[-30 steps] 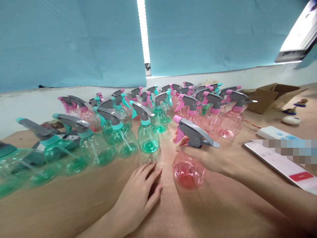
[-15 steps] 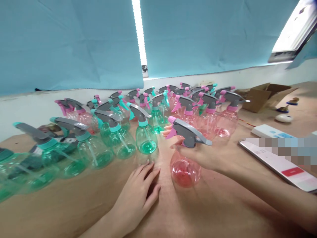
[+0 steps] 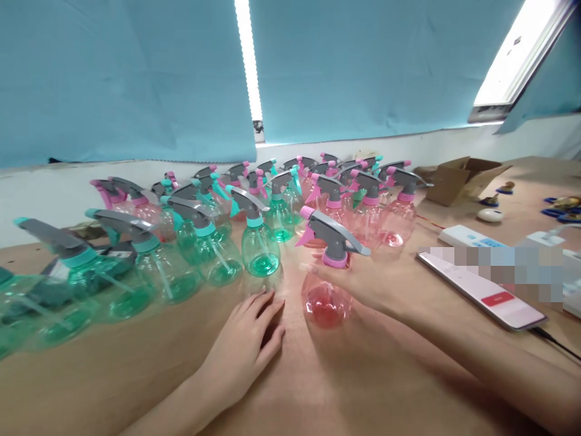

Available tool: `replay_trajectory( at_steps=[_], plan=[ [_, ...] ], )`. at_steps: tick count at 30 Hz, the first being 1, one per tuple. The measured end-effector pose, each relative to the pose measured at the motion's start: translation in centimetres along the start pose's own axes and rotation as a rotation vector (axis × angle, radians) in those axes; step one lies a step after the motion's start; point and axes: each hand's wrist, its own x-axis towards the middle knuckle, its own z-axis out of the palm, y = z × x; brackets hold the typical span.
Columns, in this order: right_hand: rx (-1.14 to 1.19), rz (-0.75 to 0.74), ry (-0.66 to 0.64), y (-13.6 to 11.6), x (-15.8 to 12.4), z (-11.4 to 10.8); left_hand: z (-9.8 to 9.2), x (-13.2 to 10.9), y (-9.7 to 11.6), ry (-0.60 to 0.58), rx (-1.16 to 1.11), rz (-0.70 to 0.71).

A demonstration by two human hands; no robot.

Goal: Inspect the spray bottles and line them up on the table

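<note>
A clear pink spray bottle (image 3: pixel 327 306) with a grey and pink trigger head stands upright on the wooden table. Around its upper body, just under the pink collar, is my right hand (image 3: pixel 338 280), blurred, with the thumb across the front and the other fingers mostly hidden behind the bottle. My left hand (image 3: pixel 252 330) lies palm down on the table, fingers loosely spread and holding nothing. Just beyond its fingertips stands a green spray bottle (image 3: pixel 261 248). More green spray bottles, such as this teal-collared bottle (image 3: pixel 167 269), line up to the left.
Behind are several more pink and green bottles, among them a pink bottle (image 3: pixel 397 221). On the right lie a phone (image 3: pixel 476 290) with a cable, a white power strip (image 3: pixel 469 236), a white mouse-like object (image 3: pixel 490 215) and an open cardboard box (image 3: pixel 458 184).
My view has shifted slightly to the right. My right hand sits lower on the pink bottle, leaving its collar exposed. My left hand keeps its place on the table.
</note>
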Motion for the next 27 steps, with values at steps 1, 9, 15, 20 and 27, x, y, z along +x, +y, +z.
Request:
replay_trajectory(
  at_steps=[1,9,15,20,27],
  plan=[
    [-0.036,0.012,-0.024,-0.2,-0.2,-0.3,0.0,0.0,0.0,-0.005,0.004,-0.003],
    [-0.370,-0.122,-0.049,1.4,-3.0,-1.1,0.0,0.0,0.3,-0.020,0.010,-0.013],
    [-0.494,-0.147,0.001,1.7,-3.6,-0.9,0.2,-0.2,0.3,0.012,-0.017,-0.006],
    [-0.478,-0.235,-0.014,3.1,-0.9,0.4,0.5,-0.3,0.2,0.055,-0.042,-0.002],
    [-0.520,-0.090,0.021,3.5,2.7,2.2,0.7,-0.2,0.2,0.050,-0.043,-0.010]
  ],
)
